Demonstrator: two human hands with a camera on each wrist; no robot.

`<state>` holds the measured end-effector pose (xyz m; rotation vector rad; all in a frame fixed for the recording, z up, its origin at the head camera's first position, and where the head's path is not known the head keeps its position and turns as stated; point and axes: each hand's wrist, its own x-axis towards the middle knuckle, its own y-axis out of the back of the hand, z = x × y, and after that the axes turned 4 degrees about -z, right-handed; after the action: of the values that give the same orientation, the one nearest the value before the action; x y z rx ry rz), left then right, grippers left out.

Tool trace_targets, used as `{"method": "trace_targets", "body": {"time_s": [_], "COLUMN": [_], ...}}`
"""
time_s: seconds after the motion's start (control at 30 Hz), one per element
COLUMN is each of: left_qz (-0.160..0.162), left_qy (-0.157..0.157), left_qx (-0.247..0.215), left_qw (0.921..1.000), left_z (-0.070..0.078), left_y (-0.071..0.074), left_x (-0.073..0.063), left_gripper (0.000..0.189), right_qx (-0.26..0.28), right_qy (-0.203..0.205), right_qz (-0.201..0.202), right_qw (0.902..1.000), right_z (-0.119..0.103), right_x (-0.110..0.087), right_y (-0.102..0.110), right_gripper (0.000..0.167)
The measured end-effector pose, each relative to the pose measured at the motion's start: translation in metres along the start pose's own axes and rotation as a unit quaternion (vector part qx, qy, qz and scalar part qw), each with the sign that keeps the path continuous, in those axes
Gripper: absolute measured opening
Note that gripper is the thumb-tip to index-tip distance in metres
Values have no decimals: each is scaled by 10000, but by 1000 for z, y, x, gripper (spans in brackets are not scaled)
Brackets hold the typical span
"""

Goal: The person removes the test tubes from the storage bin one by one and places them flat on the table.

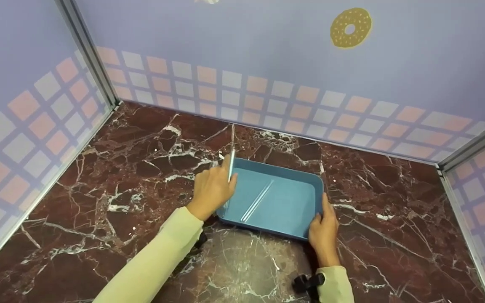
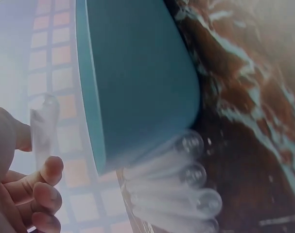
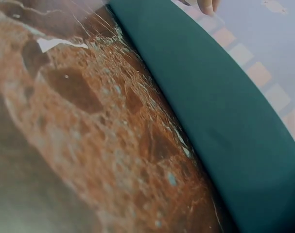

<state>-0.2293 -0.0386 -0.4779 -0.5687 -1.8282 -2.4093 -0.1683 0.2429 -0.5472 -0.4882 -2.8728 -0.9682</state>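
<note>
My left hand (image 1: 213, 187) pinches a clear test tube (image 1: 231, 164) between thumb and fingers, above the left end of a blue rectangular tray (image 1: 278, 167). In the left wrist view, the pinched tube (image 2: 44, 128) stands roughly upright. Another clear tube (image 1: 258, 201) lies slantwise on the tray floor. Several more round-ended clear tubes (image 2: 174, 196) lie side by side on the table, just outside the tray; my left hand mostly hides them in the head view. My right hand (image 1: 325, 229) grips the tray's right wall, thumb at the rim.
The tray rests on a dark red marbled tabletop (image 1: 141, 235) with white veins. A lilac wall panel (image 1: 267, 50) with pink and white squares rises behind, and side panels (image 1: 19, 126) close off left and right.
</note>
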Motion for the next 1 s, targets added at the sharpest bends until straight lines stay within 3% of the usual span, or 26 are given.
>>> {"method": "trace_targets", "body": {"time_s": [0.43,1.0], "left_qz": [385,192], "left_qy": [-57,157], "left_qx": [-65,-10], "left_qw": [9992,9997], "left_z": [-20,-38], "left_y": [0,-1], "left_x": [-4,-7], "left_gripper": [48,44], "right_qx": [-148,-109], "right_qy": [58,-43], "right_qz": [24,-116], "right_qw": [9999,9999], "right_z": [-2,-2], "right_x": [0,0], "right_y": [1,1], "right_gripper": [57,58]}}
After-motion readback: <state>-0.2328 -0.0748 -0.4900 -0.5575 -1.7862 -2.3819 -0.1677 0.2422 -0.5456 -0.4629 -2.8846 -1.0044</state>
